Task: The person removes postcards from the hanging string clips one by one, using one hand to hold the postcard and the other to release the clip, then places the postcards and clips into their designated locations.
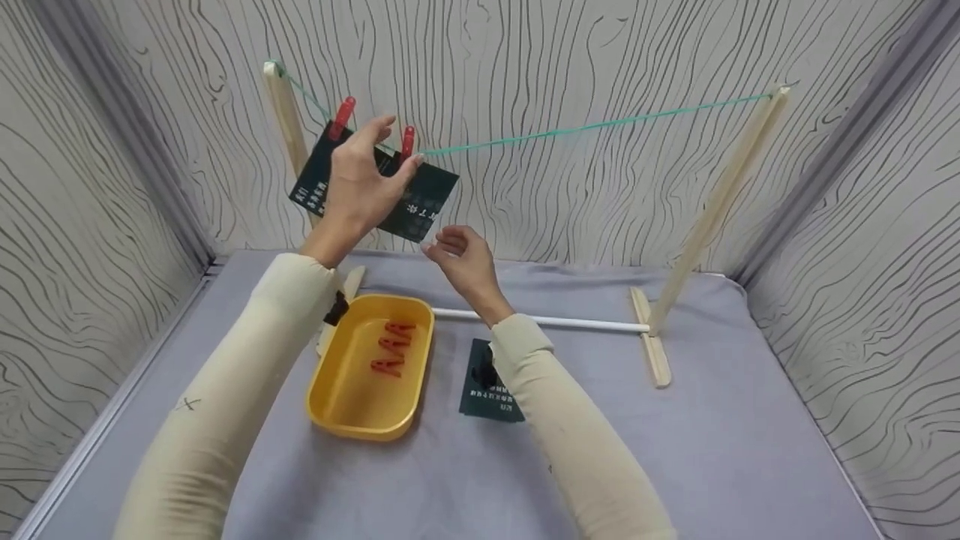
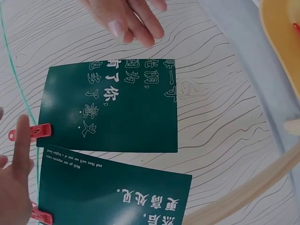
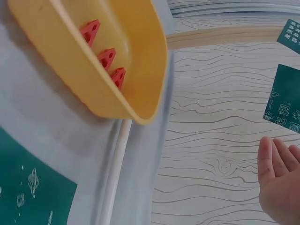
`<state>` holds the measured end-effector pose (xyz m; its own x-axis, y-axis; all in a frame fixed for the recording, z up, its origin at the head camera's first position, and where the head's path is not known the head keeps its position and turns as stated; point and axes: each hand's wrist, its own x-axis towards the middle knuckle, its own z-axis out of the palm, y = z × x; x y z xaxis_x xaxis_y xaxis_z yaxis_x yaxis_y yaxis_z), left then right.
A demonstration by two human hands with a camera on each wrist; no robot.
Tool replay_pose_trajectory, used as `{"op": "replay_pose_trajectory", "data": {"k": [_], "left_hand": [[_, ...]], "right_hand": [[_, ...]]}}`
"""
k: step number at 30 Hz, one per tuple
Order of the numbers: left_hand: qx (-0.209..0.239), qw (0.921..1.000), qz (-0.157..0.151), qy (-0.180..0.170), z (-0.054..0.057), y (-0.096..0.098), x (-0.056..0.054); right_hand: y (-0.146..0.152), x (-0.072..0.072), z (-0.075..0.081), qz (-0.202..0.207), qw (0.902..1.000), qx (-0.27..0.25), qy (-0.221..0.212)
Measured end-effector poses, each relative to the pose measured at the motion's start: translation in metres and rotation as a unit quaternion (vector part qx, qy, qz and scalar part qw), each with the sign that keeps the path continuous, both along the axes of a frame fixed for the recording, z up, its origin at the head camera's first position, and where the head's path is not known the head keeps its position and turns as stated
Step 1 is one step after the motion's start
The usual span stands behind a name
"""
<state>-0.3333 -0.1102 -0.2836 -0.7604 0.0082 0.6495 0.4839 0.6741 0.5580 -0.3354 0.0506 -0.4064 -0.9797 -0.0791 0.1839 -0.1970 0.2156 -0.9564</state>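
Two dark green cards with white writing hang from a green string (image 1: 555, 133), each held by a red clothespin. My left hand (image 1: 364, 176) is in front of the cards, thumb beside the right clothespin (image 1: 407, 141). In the left wrist view, an extended finger of it overlaps this clothespin's outer end; the fingers are spread. The other clothespin (image 1: 343, 118) clips the left card (image 2: 112, 197). Just below the lower corner of the right card (image 2: 108, 108), my right hand (image 1: 466, 262) has loosely bent fingers. The right wrist view shows it apart from the card, holding nothing.
A yellow bin (image 1: 322, 382) holds several red clothespins (image 1: 392, 351). Beside it, green cards (image 1: 487, 401) lie on the grey cloth, partly under my right sleeve. Wooden posts, left (image 1: 285, 112) and right (image 1: 720, 202), carry the string; a white rod (image 1: 585, 324) runs low between them.
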Motion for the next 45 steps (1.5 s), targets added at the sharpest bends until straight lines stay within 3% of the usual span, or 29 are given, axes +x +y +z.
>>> {"op": "replay_pose_trajectory", "data": {"k": [7, 16, 23, 30, 45], "left_hand": [[0.034, 0.9962, -0.015, -0.08, 0.003, -0.002, -0.004], [0.004, 0.9944, -0.031, -0.101, 0.01, 0.0, -0.006], [-0.018, 0.99, -0.053, -0.13, 0.016, 0.002, -0.006], [-0.005, 0.9844, -0.067, -0.163, 0.016, 0.002, -0.005], [0.017, 0.9808, -0.07, -0.181, 0.018, -0.002, -0.006]], "right_hand": [[-0.006, -0.007, -0.001, 0.004, 0.9985, -0.026, -0.049], [-0.005, -0.006, -0.005, 0.022, 0.9922, -0.073, -0.098], [-0.008, -0.008, -0.004, 0.012, 0.9927, -0.064, -0.101], [-0.012, -0.008, -0.005, 0.011, 0.9935, -0.061, -0.096], [-0.009, -0.01, -0.004, -0.004, 0.9944, -0.086, -0.061]]}}
